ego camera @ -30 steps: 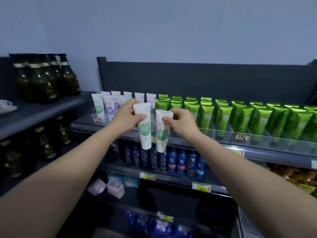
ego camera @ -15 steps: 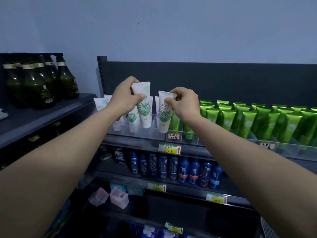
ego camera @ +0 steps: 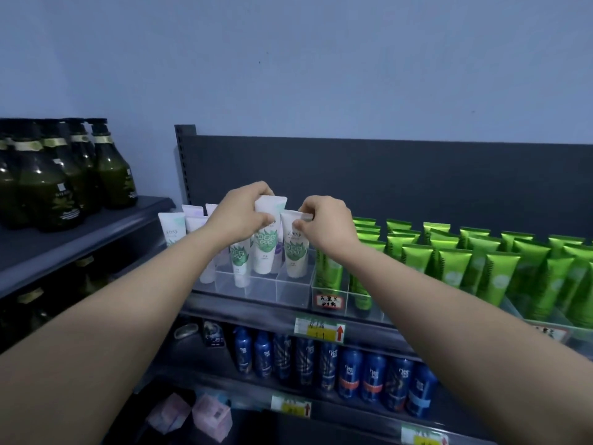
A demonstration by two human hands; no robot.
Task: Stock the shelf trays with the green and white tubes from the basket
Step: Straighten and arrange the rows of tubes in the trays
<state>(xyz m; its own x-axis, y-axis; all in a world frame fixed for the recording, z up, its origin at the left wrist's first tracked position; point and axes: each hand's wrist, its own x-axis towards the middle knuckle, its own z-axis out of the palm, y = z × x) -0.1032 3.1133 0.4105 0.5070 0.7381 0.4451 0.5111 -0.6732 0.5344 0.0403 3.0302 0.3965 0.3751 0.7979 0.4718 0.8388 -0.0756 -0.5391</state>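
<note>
Two green and white tubes stand at the centre of the frame, upright, crimped ends up and caps down, side by side in the clear tray (ego camera: 288, 292) on the top shelf. Left tube (ego camera: 268, 242): held higher, its upper end inside the left hand (ego camera: 239, 216), whose fingers and thumb are curled round it. Right tube (ego camera: 295, 252): slightly lower, its crimped top pinched between the thumb and bent fingers of the right hand (ego camera: 329, 226). Lower ends of both sit within the tray's clear walls; whether they touch its floor cannot be told. A third tube (ego camera: 239, 263) of the same pattern stands in the tray just below the left hand. Several white tubes (ego camera: 173, 231) stand further left, partly hidden by the left forearm. Many bright green tubes (ego camera: 481, 264) fill rows of trays to the right, out to the right edge of the frame. A handwritten label (ego camera: 330, 300) is fixed to the tray front below the right hand, and a yellow price tag (ego camera: 319, 330) sits on the shelf edge under it. Blue bottles (ego camera: 321, 364) line the shelf beneath. Pink boxes (ego camera: 210, 419) lie at the lower left. Dark green bottles (ego camera: 61, 178) stand on a separate shelf at the upper left. A dark back panel (ego camera: 417, 178) rises behind the tubes.
</note>
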